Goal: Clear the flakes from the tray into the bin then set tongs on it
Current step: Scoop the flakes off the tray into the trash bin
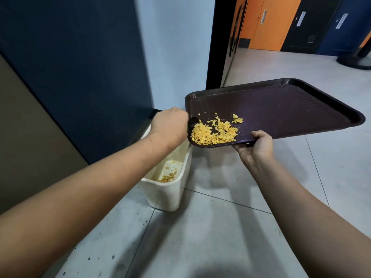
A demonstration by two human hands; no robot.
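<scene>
Two bare forearms reach forward over the grey tiled floor toward the bin, the reference point for all positions below. The bin is a cream plastic container standing on the floor against the dark blue wall panel; a scatter of yellow crumbs lies at its bottom.

The right hand, right of the bin and higher, grips the near long edge of the tray — thumb on top of the rim, fingers curled underneath. The tray is dark brown, held in the air and tilted with its left corner lowest, that corner over the bin's far right rim. The flakes lie heaped in this low corner, still on the tray.

The left hand, directly above the bin opening, is closed around a black tool whose tip touches the left edge of the flake pile; whether the tool is the tongs cannot be told.

Beyond the bin to the right, a doorway shows orange doors.
</scene>
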